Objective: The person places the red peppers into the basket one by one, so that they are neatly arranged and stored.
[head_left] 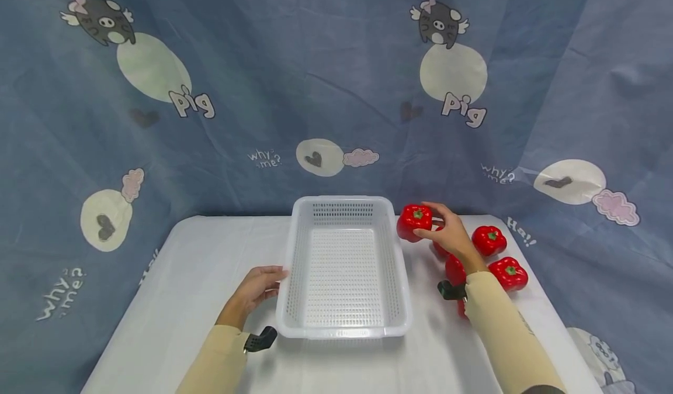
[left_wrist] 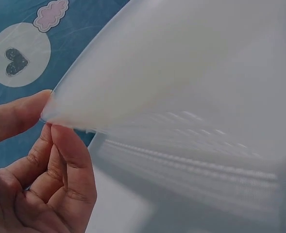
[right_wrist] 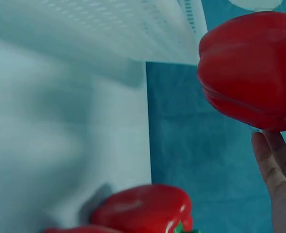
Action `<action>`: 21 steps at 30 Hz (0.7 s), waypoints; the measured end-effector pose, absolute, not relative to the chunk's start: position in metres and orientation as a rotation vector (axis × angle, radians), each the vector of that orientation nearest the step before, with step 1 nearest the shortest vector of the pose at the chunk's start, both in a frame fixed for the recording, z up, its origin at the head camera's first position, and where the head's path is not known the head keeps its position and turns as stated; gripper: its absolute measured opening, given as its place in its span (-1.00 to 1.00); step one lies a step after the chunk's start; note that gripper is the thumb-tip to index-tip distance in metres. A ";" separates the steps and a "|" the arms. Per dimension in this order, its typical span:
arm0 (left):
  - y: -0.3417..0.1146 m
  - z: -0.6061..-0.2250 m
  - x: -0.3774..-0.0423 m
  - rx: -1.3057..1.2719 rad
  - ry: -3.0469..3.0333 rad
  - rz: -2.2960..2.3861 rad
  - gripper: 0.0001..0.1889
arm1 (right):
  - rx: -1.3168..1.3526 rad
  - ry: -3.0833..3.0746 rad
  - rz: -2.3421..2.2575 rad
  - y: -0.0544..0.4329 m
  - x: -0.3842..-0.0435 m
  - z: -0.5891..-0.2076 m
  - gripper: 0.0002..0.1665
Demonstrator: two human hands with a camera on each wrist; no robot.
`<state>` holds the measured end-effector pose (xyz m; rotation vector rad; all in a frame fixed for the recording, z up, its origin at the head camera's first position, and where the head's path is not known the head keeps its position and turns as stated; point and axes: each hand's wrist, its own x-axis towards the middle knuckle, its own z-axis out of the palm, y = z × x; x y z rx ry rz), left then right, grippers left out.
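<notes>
A white plastic basket [head_left: 344,277] with perforated walls and floor stands on the white table, with nothing inside. My left hand [head_left: 261,286] pinches the basket's left rim between thumb and fingers, seen close up in the left wrist view at the basket's edge [left_wrist: 65,114]. Just beyond the basket's right rim, my right hand [head_left: 447,230] holds a red bell pepper [head_left: 414,223] with a green stem. In the right wrist view that bell pepper [right_wrist: 252,70] is raised beside the basket wall [right_wrist: 133,29], fingers against its lower side.
Several more red bell peppers lie on the right of the table, including one at the back [head_left: 489,241] and one nearer the right edge [head_left: 509,273]; others are partly under my right forearm. A blue patterned curtain [head_left: 336,90] hangs behind the white table [head_left: 221,248].
</notes>
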<state>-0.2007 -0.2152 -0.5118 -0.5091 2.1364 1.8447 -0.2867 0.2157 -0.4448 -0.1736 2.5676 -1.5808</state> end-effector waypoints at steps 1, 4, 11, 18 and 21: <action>-0.215 -0.511 -0.201 -0.510 2.133 1.849 -0.61 | -0.176 2.569 -1.584 0.213 -0.288 -0.445 -0.01; -0.216 -0.511 -0.200 -0.495 2.135 1.853 -0.62 | -0.180 2.564 -1.600 0.204 -0.290 -0.445 0.00; -0.215 -0.511 -0.199 -0.505 2.136 1.856 -0.63 | -0.236 2.522 -1.682 0.182 -0.295 -0.443 -0.07; -0.214 -0.511 -0.200 -0.491 2.139 1.869 -0.63 | -0.200 2.526 -1.669 0.164 -0.302 -0.445 -0.12; -0.214 -0.512 -0.200 -0.487 2.139 1.869 -0.63 | -0.196 2.523 -1.658 0.158 -0.304 -0.447 -0.13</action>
